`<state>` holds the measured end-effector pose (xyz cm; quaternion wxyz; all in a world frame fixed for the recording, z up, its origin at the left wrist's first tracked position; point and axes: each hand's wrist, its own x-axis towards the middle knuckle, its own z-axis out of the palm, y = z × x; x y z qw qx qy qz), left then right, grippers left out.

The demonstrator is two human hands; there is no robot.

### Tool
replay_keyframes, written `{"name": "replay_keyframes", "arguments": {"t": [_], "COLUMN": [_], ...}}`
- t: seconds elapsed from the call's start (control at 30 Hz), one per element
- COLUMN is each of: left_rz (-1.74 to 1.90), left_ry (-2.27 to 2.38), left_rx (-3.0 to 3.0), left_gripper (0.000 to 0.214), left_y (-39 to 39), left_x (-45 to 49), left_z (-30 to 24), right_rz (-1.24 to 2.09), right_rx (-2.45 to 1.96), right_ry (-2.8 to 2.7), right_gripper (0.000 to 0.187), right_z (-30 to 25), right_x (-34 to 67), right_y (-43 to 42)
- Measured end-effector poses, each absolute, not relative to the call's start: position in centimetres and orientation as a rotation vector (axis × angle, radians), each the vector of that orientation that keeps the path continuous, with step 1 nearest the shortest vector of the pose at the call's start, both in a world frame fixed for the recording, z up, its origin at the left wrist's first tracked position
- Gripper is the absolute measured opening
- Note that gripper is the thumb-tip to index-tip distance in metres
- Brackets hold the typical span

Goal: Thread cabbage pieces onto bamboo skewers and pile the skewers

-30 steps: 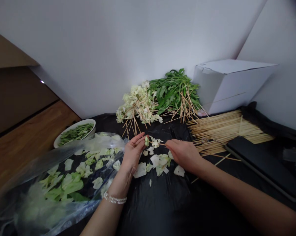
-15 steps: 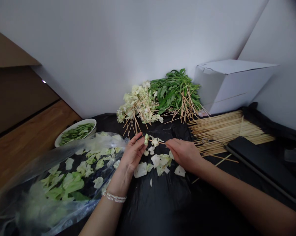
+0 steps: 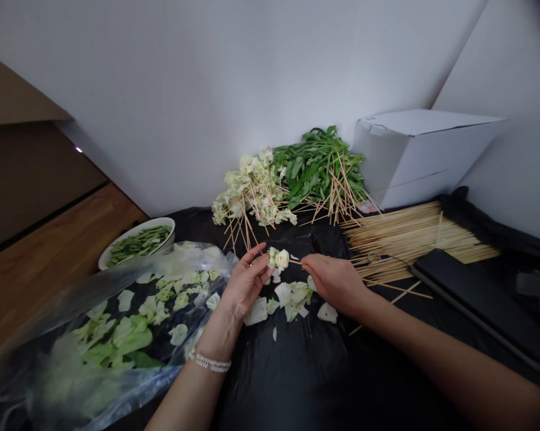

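Observation:
My right hand (image 3: 333,281) is closed around a thin wooden skewer (image 3: 296,261) that points left. Pale cabbage pieces (image 3: 282,258) are threaded on the skewer's left part. The fingers of my left hand (image 3: 247,278) pinch the cabbage at that end; the skewer's tip is hidden there. A beaded bracelet (image 3: 209,361) circles my left wrist. Below the hands, loose cabbage pieces (image 3: 292,299) lie on black plastic sheeting (image 3: 288,377). To the left, a clear plastic bag (image 3: 171,377) holds more torn cabbage leaves (image 3: 133,335).
Behind my hands lie skewered cabbage (image 3: 252,185) and skewered green leaves (image 3: 317,161). A pile of bare skewers (image 3: 413,233) and a black oblong case (image 3: 472,305) are on the right. A bowl (image 3: 172,238) of cut green vegetables sits left. A white box (image 3: 436,158) stands by the wall.
The cabbage on the skewer has bunched up tighter. My left hand has shifted slightly right, towards my right hand, which stays in nearly the same spot.

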<state>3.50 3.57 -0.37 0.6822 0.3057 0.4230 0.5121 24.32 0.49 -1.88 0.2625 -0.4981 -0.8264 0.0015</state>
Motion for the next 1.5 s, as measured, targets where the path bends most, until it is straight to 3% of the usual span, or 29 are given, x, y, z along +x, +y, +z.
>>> {"name": "replay_keyframes", "arguments": {"t": [0.17, 0.3, 0.43, 0.6, 0.8, 1.1, 1.5], "left_rz": [1.186, 1.249, 1.142, 0.957, 1.055, 1.389, 1.402], "left_ry": [1.008, 1.227, 1.455, 1.555, 1.502, 1.062, 1.027], "left_rx": [0.777, 1.186, 1.729, 2.027, 1.826, 0.867, 0.866], "left_gripper": [0.036, 0.023, 0.007, 0.006, 0.008, 0.037, 0.037], "left_y": [3.6, 4.1, 4.2, 3.9, 4.3, 4.6, 4.3], "left_x": [3.6, 2.9, 2.3, 2.4, 2.3, 2.5, 3.1], "left_z": [-0.3, -0.6, -1.1, -1.5, -1.6, -0.8, -0.6], "right_rz": [-0.006, 0.017, 0.052, 0.056, -0.006, -0.008, 0.002], "right_rx": [-1.363, -1.37, -1.362, -1.348, -1.355, -1.357, -1.362], "right_ry": [-2.198, -2.124, -2.075, -2.076, -2.095, -2.143, -2.176], "right_gripper": [0.03, 0.029, 0.028, 0.029, 0.031, 0.031, 0.033], "right_z": [-1.6, -1.0, -0.9, -1.0, -1.1, -1.1, -1.5], "right_x": [24.5, 24.9, 25.2, 25.0, 25.0, 24.8, 24.6], "right_y": [0.6, 0.7, 0.8, 0.8, 0.9, 0.7, 0.6]}}
